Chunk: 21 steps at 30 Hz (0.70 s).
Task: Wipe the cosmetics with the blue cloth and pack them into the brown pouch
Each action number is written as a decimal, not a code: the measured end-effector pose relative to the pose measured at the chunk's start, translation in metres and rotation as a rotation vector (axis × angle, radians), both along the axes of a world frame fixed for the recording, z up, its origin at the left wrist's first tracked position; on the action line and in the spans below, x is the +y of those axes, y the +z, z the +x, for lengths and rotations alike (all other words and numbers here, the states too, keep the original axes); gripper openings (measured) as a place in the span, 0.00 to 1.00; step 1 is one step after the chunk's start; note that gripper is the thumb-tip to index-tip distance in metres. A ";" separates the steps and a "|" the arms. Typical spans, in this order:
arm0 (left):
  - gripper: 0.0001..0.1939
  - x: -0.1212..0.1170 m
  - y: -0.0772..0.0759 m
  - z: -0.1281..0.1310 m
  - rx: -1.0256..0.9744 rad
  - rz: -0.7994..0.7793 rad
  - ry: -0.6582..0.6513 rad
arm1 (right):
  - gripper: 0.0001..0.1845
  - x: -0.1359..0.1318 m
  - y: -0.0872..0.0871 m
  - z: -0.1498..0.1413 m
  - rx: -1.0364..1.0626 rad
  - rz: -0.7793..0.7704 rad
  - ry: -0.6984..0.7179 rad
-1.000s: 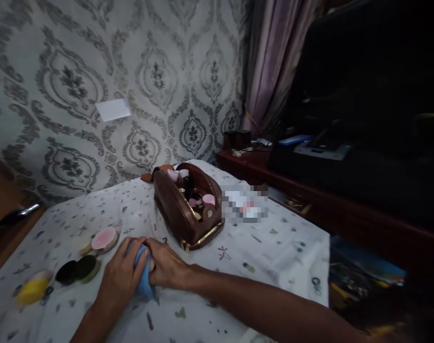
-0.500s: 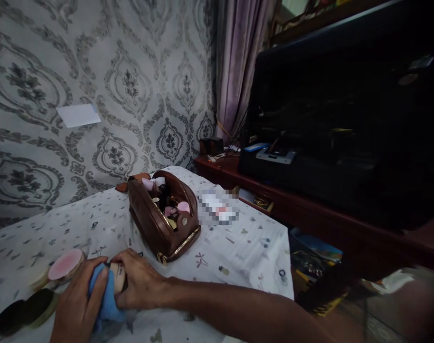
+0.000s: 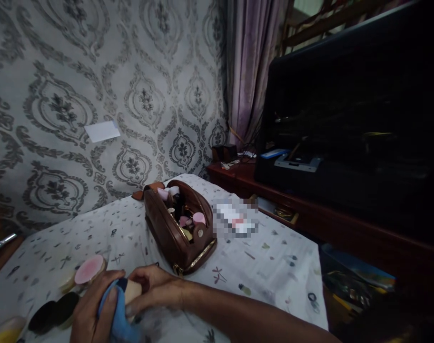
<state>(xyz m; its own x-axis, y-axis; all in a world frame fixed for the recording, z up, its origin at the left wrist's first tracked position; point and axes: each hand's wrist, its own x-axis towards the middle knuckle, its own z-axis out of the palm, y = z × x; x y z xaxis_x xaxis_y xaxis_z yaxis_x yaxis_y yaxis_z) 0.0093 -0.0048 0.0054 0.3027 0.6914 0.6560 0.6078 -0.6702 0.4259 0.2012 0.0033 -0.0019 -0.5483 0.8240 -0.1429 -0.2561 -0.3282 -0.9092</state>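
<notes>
My left hand (image 3: 97, 307) is closed round a blue cloth (image 3: 122, 312), which wraps one end of a small cream-coloured container (image 3: 133, 291). A dark part shows at the container's upper end, beside the cloth. From the other side my right hand (image 3: 160, 288) grips the same container between thumb and fingers. Just beyond the hands stands a brown zip-up cosmetic bag (image 3: 167, 233), unzipped, with several small items inside. To the left of my left hand sit a pink-topped jar (image 3: 90, 269) and a dark round compact (image 3: 54, 312) lying unfolded.
A yellow round item (image 3: 8, 329) is at the lower left. The patterned tablecloth (image 3: 267, 281) covers the table, and a blurred-out item (image 3: 236, 219) lies right of the bag. A dark red cabinet (image 3: 234, 176) with a large black screen (image 3: 345, 109) borders the right side.
The view swung right, then partly back left. The hands stay together while the container tilts and turns against the cloth; the bag stays put on the table.
</notes>
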 end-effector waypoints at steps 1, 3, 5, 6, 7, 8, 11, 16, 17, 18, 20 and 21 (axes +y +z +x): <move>0.13 -0.001 0.000 0.000 -0.028 -0.025 -0.005 | 0.39 -0.001 0.001 0.000 0.033 -0.018 0.025; 0.15 -0.002 0.000 0.001 -0.101 -0.080 0.007 | 0.39 -0.003 0.003 0.000 0.091 -0.042 0.068; 0.16 -0.002 0.001 0.001 -0.161 -0.136 0.017 | 0.39 -0.004 0.003 0.000 0.131 -0.069 0.106; 0.17 -0.001 0.002 0.001 -0.174 -0.170 0.011 | 0.39 -0.004 0.003 0.000 0.146 -0.081 0.127; 0.18 -0.001 0.004 0.001 -0.173 -0.212 -0.007 | 0.38 -0.004 0.003 -0.001 0.156 -0.088 0.153; 0.18 -0.001 0.005 0.001 -0.165 -0.257 -0.032 | 0.38 -0.004 0.002 -0.001 0.164 -0.095 0.176; 0.21 -0.001 0.009 0.002 -0.185 -0.352 -0.047 | 0.40 -0.003 0.001 -0.001 0.184 -0.139 0.225; 0.28 -0.002 0.006 0.011 -0.364 -0.475 0.185 | 0.45 -0.004 0.001 0.000 0.183 -0.096 0.078; 0.29 -0.002 0.004 0.013 -0.381 -0.485 0.210 | 0.44 -0.005 0.002 -0.001 0.175 -0.061 0.028; 0.29 -0.002 0.002 0.016 -0.386 -0.479 0.223 | 0.44 -0.006 0.002 -0.001 0.180 -0.033 -0.019; 0.29 -0.005 -0.002 0.023 -0.372 -0.424 0.219 | 0.43 -0.008 0.005 -0.002 0.227 -0.025 -0.091; 0.29 -0.008 -0.004 0.027 -0.366 -0.395 0.207 | 0.44 -0.008 0.006 -0.003 0.267 -0.041 -0.120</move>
